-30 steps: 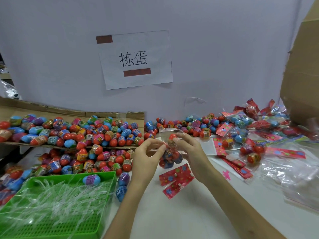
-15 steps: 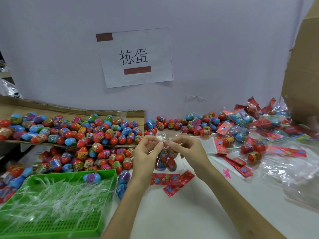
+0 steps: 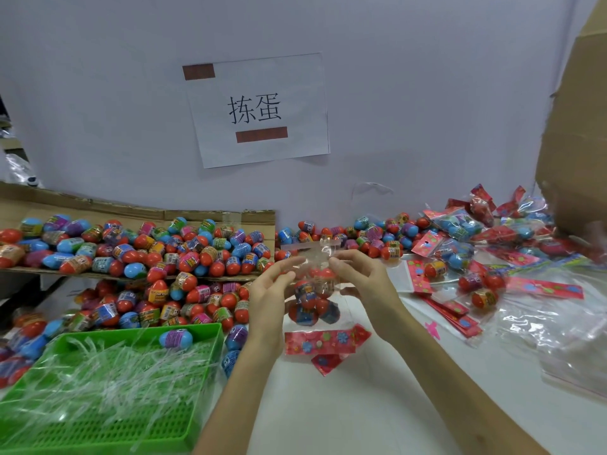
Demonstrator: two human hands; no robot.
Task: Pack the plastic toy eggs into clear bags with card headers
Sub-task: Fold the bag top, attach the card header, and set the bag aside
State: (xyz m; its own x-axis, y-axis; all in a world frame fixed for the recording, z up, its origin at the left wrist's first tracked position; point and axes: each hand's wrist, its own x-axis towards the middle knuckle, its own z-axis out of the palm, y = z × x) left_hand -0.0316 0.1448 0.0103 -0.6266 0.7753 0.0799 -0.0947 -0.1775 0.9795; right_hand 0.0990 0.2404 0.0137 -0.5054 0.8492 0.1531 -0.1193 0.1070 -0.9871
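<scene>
Between my hands hangs a clear bag (image 3: 323,274) holding several red and blue toy eggs (image 3: 308,307). Its red flowered card header (image 3: 320,341) lies at the bottom on the white table, and its open flap (image 3: 308,246) stands up at the top. My right hand (image 3: 364,284) pinches the bag's upper right edge with thumb and forefinger. My left hand (image 3: 271,293) is at the bag's left side with fingers stretched out and blurred, touching the film. Loose eggs (image 3: 157,251) are heaped to the left.
A green tray (image 3: 197,408) of clear plastic strips, with one blue egg (image 3: 175,338) in it, sits at front left. A cardboard sheet (image 3: 253,218) carries eggs behind it. Packed bags (image 3: 460,228) and flat header bags (image 3: 542,287) lie right, under a cardboard box (image 3: 578,133).
The bag's top flap, pinched together by both hands before, now stands open and upright. My left fingers have straightened and come off the pinch; my hands have moved slightly apart.
</scene>
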